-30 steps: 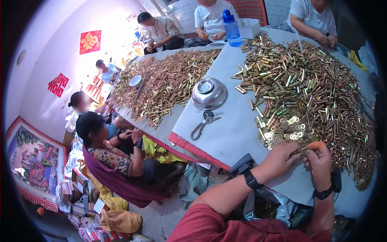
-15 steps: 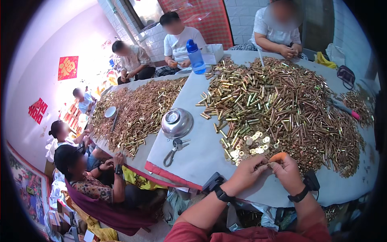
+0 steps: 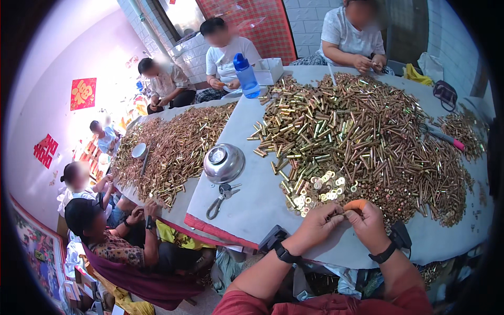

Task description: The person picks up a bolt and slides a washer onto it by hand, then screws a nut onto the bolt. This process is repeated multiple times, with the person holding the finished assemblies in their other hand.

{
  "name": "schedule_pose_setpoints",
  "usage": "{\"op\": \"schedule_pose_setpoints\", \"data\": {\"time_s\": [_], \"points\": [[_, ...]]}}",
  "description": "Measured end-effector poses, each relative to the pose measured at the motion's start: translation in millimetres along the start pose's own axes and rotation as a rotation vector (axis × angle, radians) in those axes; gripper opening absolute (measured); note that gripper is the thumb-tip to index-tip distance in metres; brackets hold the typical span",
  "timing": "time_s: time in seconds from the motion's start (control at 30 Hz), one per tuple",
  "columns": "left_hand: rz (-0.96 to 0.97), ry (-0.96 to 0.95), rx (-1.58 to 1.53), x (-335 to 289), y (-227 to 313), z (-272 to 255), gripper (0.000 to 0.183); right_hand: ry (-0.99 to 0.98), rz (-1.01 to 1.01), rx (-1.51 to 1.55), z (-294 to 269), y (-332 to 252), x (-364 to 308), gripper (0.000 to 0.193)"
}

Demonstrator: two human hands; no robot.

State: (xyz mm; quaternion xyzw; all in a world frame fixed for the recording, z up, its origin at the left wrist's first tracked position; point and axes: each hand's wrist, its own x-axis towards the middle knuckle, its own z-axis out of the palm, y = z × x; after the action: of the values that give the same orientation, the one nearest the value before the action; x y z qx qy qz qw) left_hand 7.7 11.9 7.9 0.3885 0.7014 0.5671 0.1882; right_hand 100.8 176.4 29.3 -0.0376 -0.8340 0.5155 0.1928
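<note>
Grip: left hand [image 3: 320,220] and right hand [image 3: 367,224] meet at the fingertips, thumbs and fingers pinched in close, almost no gap. Can't tell whether either grip has a part in it; anything there is too small and covered by the fingers. Right has a smooth orange finger cover [image 3: 355,205] on one finger. Dark bands on both wrists.

Just beyond the left fingers: flat, shiny gold washers [image 3: 326,185], round with centre holes, loosely overlapped. Beyond the right fingers: small ring-shaped metal bits [image 3: 391,201], duller.

Further out: big heap of slim metal tubes [image 3: 336,123], straight, brassy to coppery, glossy, lying at all angles. All of it sits on the counter [image 3: 262,210], pale matte cover, red edging.

Left of heap: upturned steel bowl [image 3: 224,163], polished, rounded; keys [image 3: 227,190] on a grey loop near it. Far side: translucent blue bottle [image 3: 248,79] beside a white box [image 3: 269,72].

Writing: red wall panels [image 3: 83,94] carry gold characters. No brand readable.
</note>
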Motion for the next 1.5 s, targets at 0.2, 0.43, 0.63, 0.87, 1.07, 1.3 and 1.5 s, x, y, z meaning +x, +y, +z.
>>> {"op": "schedule_pose_setpoints", "data": {"time_s": [0.2, 0.43, 0.63, 0.87, 1.07, 1.3, 1.5], "points": [[-0.048, 0.007, 0.053, 4, -14, 1, 0.014, -0.069, -0.15, -0.217, -6, 0, 6, 0.02], [-0.205, 0.144, -0.269, 10, 8, -18, 0.007, 0.129, 0.052, -0.404, -66, 2, 33, 0.021], [-0.26, 0.193, -0.279, 17, 3, -12, 0.005, -0.02, -0.058, -0.664, -48, 27, 24, 0.017], [-0.237, 0.175, -0.018, 2, -1, -13, 0.012, 0.067, -0.154, -0.79, -13, 19, 27, 0.015], [-0.115, 0.119, -0.054, 2, -13, -2, 0.018, 0.036, -0.19, -0.742, -12, 16, 21, 0.013], [-0.116, 0.101, -0.032, 2, -3, -7, 0.019, 0.025, -0.174, -0.668, -9, 9, 28, 0.016], [-0.097, 0.129, -0.022, 5, -9, -9, 0.02, 0.096, -0.192, -0.59, -11, 10, 35, 0.015]]}}
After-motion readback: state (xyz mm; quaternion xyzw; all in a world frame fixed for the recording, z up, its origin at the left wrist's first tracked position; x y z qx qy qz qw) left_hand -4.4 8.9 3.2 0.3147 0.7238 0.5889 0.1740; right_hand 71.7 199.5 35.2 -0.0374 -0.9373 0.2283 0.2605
